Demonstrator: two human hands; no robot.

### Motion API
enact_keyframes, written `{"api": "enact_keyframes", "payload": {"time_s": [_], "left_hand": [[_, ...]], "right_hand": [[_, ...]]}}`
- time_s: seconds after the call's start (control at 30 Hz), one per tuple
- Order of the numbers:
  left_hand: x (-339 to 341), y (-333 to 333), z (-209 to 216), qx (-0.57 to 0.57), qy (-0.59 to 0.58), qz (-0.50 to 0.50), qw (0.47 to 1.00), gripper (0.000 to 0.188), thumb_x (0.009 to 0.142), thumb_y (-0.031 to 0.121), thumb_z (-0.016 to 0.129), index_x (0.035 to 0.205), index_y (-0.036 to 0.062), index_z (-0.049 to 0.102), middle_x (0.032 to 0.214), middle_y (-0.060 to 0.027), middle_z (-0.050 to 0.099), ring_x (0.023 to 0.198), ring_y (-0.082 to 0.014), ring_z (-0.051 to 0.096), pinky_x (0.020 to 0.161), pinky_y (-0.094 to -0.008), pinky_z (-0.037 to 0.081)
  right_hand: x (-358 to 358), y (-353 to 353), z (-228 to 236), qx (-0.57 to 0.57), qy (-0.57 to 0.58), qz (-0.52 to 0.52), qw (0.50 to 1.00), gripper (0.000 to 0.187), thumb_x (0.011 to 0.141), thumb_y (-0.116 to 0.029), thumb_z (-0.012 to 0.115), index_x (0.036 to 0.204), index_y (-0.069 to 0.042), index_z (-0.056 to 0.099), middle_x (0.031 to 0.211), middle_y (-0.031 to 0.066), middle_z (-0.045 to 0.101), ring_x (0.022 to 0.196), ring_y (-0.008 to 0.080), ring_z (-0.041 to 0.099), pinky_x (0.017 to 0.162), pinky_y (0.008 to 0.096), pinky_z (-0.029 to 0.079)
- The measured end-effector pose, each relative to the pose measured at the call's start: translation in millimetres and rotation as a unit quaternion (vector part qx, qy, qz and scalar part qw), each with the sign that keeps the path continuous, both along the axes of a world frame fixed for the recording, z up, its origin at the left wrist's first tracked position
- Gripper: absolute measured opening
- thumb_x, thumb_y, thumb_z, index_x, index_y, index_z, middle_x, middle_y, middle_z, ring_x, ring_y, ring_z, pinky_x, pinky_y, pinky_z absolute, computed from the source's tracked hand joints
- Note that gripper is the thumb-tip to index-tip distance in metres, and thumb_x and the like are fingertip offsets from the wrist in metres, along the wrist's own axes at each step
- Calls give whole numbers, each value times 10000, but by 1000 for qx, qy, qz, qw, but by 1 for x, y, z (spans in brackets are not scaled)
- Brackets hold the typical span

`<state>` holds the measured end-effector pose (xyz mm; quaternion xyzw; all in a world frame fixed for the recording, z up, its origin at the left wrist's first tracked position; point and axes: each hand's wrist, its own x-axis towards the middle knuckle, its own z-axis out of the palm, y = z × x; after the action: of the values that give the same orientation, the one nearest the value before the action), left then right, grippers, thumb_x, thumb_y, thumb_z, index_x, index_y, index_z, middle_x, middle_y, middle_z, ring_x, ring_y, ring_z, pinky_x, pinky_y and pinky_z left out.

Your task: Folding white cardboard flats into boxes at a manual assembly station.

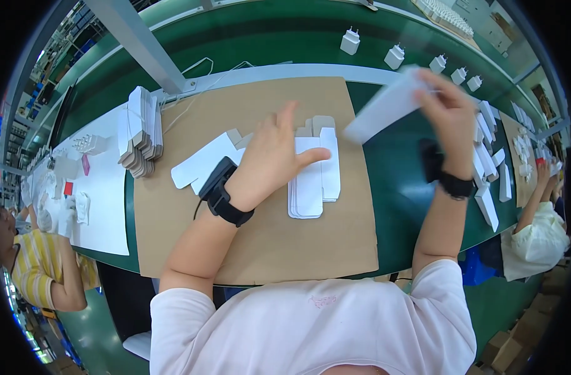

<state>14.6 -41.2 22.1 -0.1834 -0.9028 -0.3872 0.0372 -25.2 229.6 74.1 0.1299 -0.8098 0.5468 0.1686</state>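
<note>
- Right hand [451, 106]: I see it grasping an elongated white card carton [385, 109] by its far right end, raised near the far right corner of the brown sheet. The end grip presumably leaves the carton's length unobstructed. Blur prevents me from telling whether the carton is flat or opened out.
- Left hand [270, 153]: released, holding nothing that I can see, with the thumb spread over the stacked flat white card cartons with grey flaps [307, 187]. I cannot confirm contact.
- Stacked cartons: located mid-sheet, in front of the torso, presumably for access by both hands. A fanned group of white card blanks [207, 159] lies to their left.
- Reserve: a thick bundle of white and grey folded cartons [145, 122] sits at far left, probably set aside to free the middle.
- Base: a rectangular brown cardboard sheet [248, 253] covers part of the glossy green surface [395, 194], probably as protection.
- Far edge: I count five white two-pin plug adapters [350, 42] in a spaced row, pins upward.
- Right side: narrow white card boxes [485, 169] lie loosely grouped.
- Room: a grey metal post [138, 44] rises at far left; co-workers sit on both sides; brown cardboard boxes [516, 344] stand at near right.
</note>
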Motion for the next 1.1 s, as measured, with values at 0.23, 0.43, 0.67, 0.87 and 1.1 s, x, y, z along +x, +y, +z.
{"api": "enact_keyframes", "payload": {"time_s": [0.23, 0.43, 0.67, 0.87, 1.1], "left_hand": [[-10, 6, -8, -104, -149, -32, 983, 738, 669, 204, 735, 1241, -55, 348, 940, -290, 594, 881, -404, 597, 784, -398, 481], [-9, 0, -21, -108, -149, 16, 983, 700, 665, 126, 715, 1237, -50, 352, 914, -284, 601, 873, -387, 602, 766, -401, 485], [-4, 4, 7, 48, -180, 15, 982, 511, 712, 116, 668, 1155, -25, 455, 810, -190, 633, 734, -336, 616, 667, -377, 492], [-1, 6, 4, 8, -35, 80, 996, 241, 737, 129, 656, 926, -13, 608, 688, -183, 621, 657, -345, 610, 604, -389, 487], [1, 8, 14, -50, 15, 67, 996, 276, 752, 187, 684, 883, -14, 547, 686, -191, 612, 664, -361, 611, 601, -400, 489]], "right_hand": [[-6, 53, 7, 336, 195, -283, 877, 220, 775, -209, 679, 944, -68, 680, 1063, 103, 640, 983, 238, 593, 856, 330, 438], [7, -48, -43, 308, -94, 123, 939, 363, 738, -169, 676, 1062, -21, 609, 716, 162, 627, 624, 226, 605, 635, 301, 489], [6, -72, -65, 181, -182, 108, 960, 390, 813, -173, 639, 1162, -24, 551, 774, 102, 634, 663, 158, 601, 630, 264, 488], [9, -76, -73, -16, -216, 151, 965, 311, 852, -176, 623, 1121, -24, 581, 824, 38, 623, 729, 64, 573, 618, 213, 470], [17, -76, -43, 284, -49, 22, 957, 295, 769, -277, 696, 874, -14, 614, 684, 129, 619, 613, 224, 616, 575, 288, 477]]}}
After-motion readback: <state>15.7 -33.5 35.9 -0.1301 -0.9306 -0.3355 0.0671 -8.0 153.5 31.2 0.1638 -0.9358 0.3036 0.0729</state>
